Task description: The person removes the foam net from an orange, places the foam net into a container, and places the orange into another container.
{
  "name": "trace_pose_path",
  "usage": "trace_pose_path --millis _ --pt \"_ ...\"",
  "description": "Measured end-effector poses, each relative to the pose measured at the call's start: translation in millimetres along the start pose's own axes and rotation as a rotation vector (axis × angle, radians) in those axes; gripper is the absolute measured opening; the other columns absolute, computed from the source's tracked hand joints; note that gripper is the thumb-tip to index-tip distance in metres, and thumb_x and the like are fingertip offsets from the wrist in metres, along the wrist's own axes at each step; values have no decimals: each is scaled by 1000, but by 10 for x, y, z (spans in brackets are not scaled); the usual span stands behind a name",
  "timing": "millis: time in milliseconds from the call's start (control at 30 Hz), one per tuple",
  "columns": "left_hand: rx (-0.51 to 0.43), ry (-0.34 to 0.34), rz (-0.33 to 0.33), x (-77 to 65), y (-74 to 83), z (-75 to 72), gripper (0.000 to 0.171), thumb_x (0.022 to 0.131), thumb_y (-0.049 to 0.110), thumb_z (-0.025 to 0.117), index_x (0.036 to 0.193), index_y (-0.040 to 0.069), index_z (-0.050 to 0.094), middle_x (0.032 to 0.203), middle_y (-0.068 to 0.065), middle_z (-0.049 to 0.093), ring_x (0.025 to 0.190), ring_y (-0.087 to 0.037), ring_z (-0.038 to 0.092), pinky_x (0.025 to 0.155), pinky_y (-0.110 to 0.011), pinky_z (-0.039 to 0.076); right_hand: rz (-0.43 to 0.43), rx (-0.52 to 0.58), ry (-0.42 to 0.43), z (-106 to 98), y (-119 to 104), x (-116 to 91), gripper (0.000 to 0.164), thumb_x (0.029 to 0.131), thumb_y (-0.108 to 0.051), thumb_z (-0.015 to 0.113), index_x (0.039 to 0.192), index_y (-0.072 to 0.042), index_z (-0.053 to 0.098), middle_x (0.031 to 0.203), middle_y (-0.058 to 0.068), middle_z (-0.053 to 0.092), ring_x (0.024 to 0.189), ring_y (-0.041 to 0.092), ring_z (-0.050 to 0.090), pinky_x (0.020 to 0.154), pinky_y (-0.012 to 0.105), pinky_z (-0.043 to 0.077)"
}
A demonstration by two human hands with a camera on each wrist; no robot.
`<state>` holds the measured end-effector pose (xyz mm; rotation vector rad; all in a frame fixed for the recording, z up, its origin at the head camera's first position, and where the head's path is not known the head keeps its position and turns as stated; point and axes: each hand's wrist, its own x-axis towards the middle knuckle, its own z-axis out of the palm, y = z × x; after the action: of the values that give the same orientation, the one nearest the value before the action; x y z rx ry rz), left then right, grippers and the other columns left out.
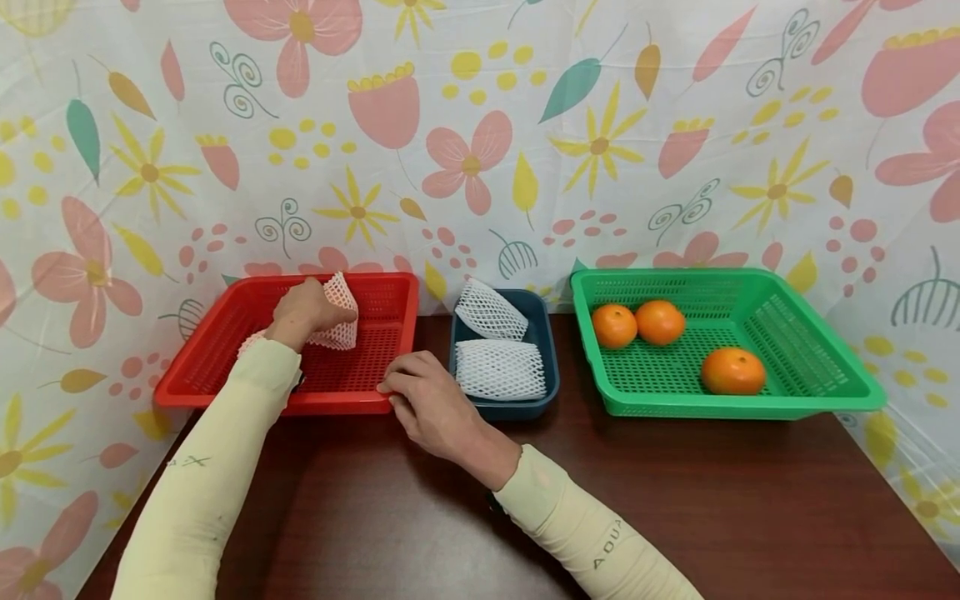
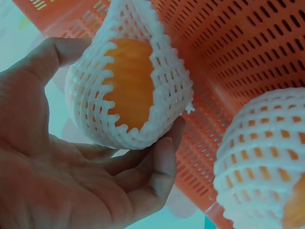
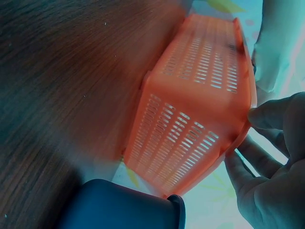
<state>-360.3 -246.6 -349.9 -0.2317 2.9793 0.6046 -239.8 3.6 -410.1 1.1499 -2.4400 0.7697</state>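
Note:
Inside the red basket [image 1: 300, 403], my left hand [image 1: 307, 312] grips an orange [image 2: 131, 86] wrapped in a white foam net [image 2: 88, 95]. The fruit shows through a gap in the net, with the thumb on one side and curled fingers beneath. A second netted orange [image 2: 267, 157] lies beside it in the basket. My right hand [image 1: 438, 408] holds the red basket's near right corner, thumb and fingertips at the rim in the right wrist view.
A dark blue bin [image 1: 553, 358] with two white foam nets [image 1: 501, 368] stands right of the red basket. Farther right, a green basket [image 1: 810, 403] holds three bare oranges [image 1: 733, 372]. All stand on a dark wooden table [image 1: 675, 483] before a flowered cloth [image 1: 465, 75].

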Motion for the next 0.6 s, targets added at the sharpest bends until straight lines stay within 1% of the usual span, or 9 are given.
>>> trace_pose_path --millis 133,233,367,467,600 --pt "0 3 8 -25 20 -46 84 91 44 76 144 -13 45 128 -34 60 111 -48 58 102 -65 50 -2 4 6 9 4 7 19 97 -9 72 114 -14 80 121 -1 66 119 17 54 104 27 49" --pt "-4 12 16 -12 24 -56 75 91 43 76 138 -11 51 122 -31 64 105 -45 60 97 -63 53 -1 -1 5 11 9 6 19 97 -10 73 115 -15 79 122 -1 67 119 17 54 104 26 49" --pt "-24 10 21 2 32 -64 70 91 40 76 138 -8 54 122 -29 65 104 -43 61 96 -61 54 5 0 -1 9 8 6 20 97 -10 73 115 -14 79 123 0 66 119 17 54 104 25 49" --pt "-42 7 22 4 47 -67 76 90 39 77 146 -5 49 128 -29 63 108 -43 60 100 -61 53 7 7 -2 6 5 2 20 97 -10 73 116 -14 79 123 0 66 119 16 54 104 25 50" --pt "-62 6 32 -22 78 -72 86 90 38 78 153 -6 39 134 -30 59 113 -45 58 104 -63 50 9 17 -1 7 5 -5 21 97 -9 74 116 -15 79 123 -1 66 119 15 53 103 26 50"
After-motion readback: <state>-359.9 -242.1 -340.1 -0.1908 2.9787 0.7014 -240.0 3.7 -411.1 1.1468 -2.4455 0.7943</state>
